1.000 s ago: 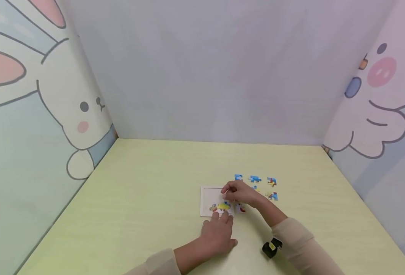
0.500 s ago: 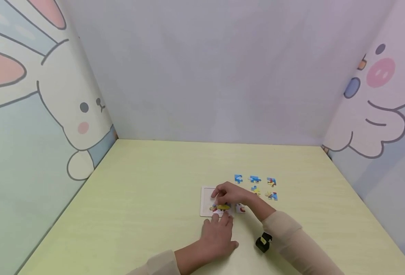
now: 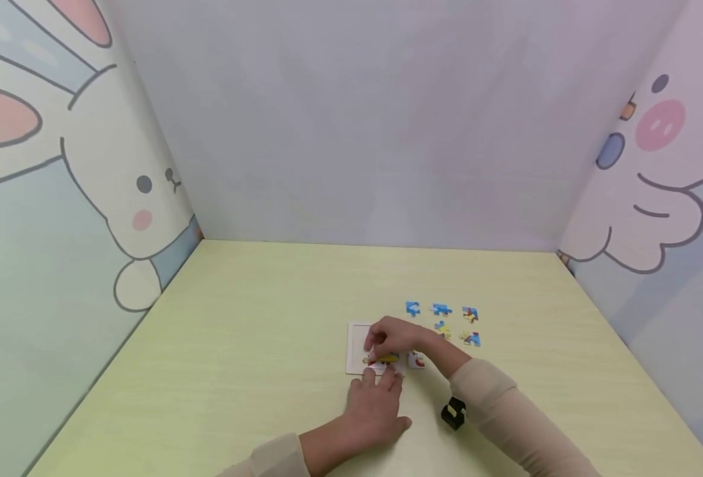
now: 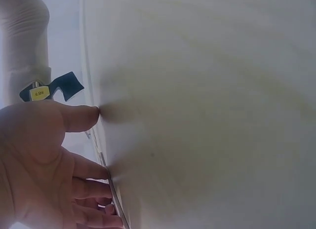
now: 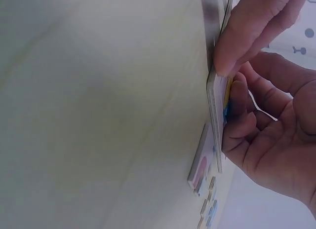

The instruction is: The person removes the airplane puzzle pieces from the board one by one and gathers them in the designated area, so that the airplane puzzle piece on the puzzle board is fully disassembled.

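A white puzzle tray (image 3: 354, 344) lies on the table, with a few joined pieces, mainly yellow and red (image 3: 389, 360), along its near edge. My right hand (image 3: 395, 336) reaches over the tray with fingers bent down, thumb and forefinger pinching at a puzzle piece near the lower left; the hand covers much of that piece. In the right wrist view, the curled fingers of the right hand (image 5: 266, 120) stand over the tray edge (image 5: 215, 110). My left hand (image 3: 375, 407) lies flat in front, its straight fingertips resting on the tray's near edge.
Right of the tray lies a loose piece with white and red (image 3: 416, 360). Beyond it several blue and yellow puzzle pieces (image 3: 440, 309) are spread out in rows. A black device with a yellow label (image 3: 454, 413) hangs at my right wrist. Printed walls enclose the table (image 3: 256, 318).
My right hand has moved left and slightly nearer over the tray, baring the upper-left loose piece. The left hand stays in place at the near edge.
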Demonstrator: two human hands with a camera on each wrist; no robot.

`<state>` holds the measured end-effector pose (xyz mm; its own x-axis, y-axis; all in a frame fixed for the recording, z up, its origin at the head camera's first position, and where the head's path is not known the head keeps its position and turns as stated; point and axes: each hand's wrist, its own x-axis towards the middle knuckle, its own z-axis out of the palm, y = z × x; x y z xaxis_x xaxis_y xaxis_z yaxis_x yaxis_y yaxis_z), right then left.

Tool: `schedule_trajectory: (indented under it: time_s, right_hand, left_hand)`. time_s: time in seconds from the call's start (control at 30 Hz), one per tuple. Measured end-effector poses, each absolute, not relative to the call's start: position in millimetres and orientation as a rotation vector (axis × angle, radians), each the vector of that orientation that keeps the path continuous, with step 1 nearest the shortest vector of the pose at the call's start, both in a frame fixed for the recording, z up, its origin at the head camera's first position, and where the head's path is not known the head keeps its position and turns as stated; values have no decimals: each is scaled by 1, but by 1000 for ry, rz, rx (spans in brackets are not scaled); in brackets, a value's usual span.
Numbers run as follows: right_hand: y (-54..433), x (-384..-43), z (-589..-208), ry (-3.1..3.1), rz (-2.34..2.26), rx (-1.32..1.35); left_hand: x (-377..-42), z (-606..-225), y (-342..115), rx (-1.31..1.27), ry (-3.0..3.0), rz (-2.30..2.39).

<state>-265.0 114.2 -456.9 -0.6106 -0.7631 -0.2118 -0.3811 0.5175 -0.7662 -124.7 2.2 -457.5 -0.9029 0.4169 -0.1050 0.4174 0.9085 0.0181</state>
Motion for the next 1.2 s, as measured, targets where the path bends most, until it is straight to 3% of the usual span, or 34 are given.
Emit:
schedule_trajectory:
  time_s: [0.47, 1.2]
  right_hand:
    - [109, -265, -456, 2236, -897, -820]
    - [94, -292, -444, 2070, -576, -840]
  left_hand:
    - [-125, -455, 1, 637, 2934, -11]
    - [-129, -454, 2, 629, 2899, -17]
